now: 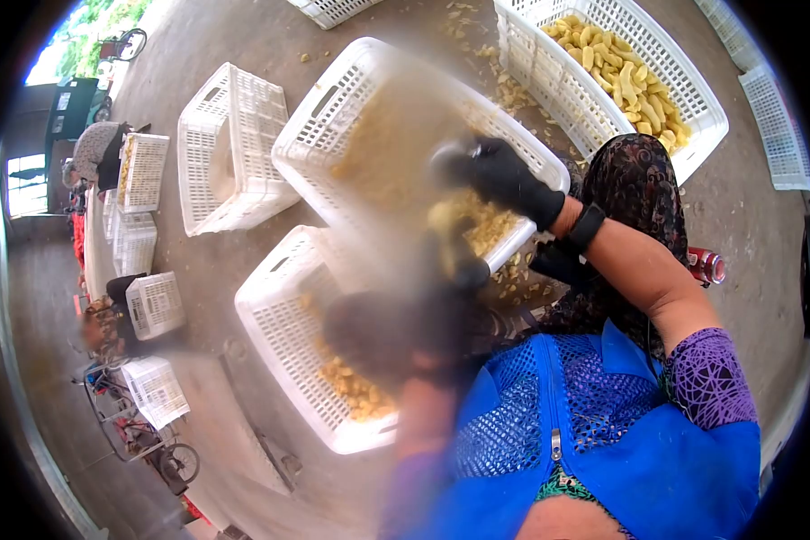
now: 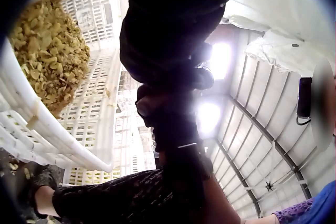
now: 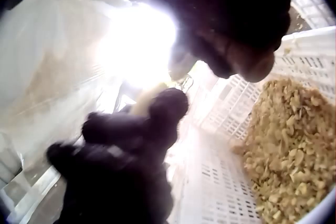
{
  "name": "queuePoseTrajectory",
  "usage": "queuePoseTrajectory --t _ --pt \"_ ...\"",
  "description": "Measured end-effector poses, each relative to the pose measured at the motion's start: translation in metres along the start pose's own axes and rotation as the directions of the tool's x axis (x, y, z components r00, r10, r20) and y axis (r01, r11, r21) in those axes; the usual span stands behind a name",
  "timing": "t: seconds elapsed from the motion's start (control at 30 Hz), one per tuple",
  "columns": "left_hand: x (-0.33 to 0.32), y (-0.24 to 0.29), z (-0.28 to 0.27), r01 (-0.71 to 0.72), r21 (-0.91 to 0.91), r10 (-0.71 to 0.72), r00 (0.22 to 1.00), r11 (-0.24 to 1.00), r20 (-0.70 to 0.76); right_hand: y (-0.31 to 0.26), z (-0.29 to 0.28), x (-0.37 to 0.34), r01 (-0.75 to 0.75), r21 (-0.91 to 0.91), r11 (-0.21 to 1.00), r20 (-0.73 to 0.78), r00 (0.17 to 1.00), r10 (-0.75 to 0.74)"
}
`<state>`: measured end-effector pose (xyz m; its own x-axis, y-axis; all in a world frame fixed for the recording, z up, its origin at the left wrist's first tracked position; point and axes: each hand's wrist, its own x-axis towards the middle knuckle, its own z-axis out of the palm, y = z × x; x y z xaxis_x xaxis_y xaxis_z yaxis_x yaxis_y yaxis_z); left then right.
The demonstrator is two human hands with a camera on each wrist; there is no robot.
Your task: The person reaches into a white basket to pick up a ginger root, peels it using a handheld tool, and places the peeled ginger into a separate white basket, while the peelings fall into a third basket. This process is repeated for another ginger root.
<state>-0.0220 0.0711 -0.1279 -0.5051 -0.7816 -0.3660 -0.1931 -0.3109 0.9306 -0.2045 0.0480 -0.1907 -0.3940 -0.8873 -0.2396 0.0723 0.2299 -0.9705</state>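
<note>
Both hands wear dark gloves and meet over the near end of a white slotted crate (image 1: 333,85), which holds a heap of yellow-brown scraps (image 3: 294,150). My left hand (image 3: 126,155) pinches a pale yellow piece (image 3: 147,98) between thumb and fingers; it is blurred in the head view. My right hand (image 1: 517,180) is close beside it, fingers curled about a small pale object (image 1: 450,166) whose kind I cannot tell. Bare fingertips (image 3: 257,69) show past the right glove. A blurred smear hides much of the left forearm and part of the crate in the head view.
A second crate (image 1: 274,315) with yellow pieces (image 1: 355,391) stands at the left knee. Up right, another crate (image 1: 531,76) holds long peeled yellow pieces (image 1: 621,76). An unfilled-looking crate (image 1: 229,148) stands left. A red can (image 1: 706,266) is by the right leg. Other people work further left.
</note>
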Motion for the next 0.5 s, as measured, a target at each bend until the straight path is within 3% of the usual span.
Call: queuePoseTrajectory --t 0.03,0.23,0.4,0.43,0.5 --pt "-0.001 0.0 0.0 -0.003 -0.003 0.003 1.0 1.0 -0.01 0.019 -0.01 0.019 -0.028 -0.06 0.998 -0.075 0.997 0.024" --pt "0.007 0.007 -0.011 -0.04 0.062 0.044 0.997 0.997 -0.065 -0.013 -0.016 0.002 0.164 0.053 0.985 0.028 0.986 -0.165" --pt "0.008 0.003 -0.004 -0.083 0.145 0.089 0.995 0.986 -0.037 -0.038 -0.014 -0.019 -0.137 0.049 0.989 0.122 0.984 0.13" --pt "0.009 0.002 -0.002 -0.088 0.164 0.094 0.995 0.983 -0.031 -0.034 -0.01 -0.02 -0.137 0.049 0.989 0.125 0.984 0.13" --pt "0.009 0.001 0.0 -0.095 0.194 0.101 0.995 0.976 -0.02 -0.015 0.001 -0.017 0.015 -0.071 0.997 0.095 0.995 -0.008"
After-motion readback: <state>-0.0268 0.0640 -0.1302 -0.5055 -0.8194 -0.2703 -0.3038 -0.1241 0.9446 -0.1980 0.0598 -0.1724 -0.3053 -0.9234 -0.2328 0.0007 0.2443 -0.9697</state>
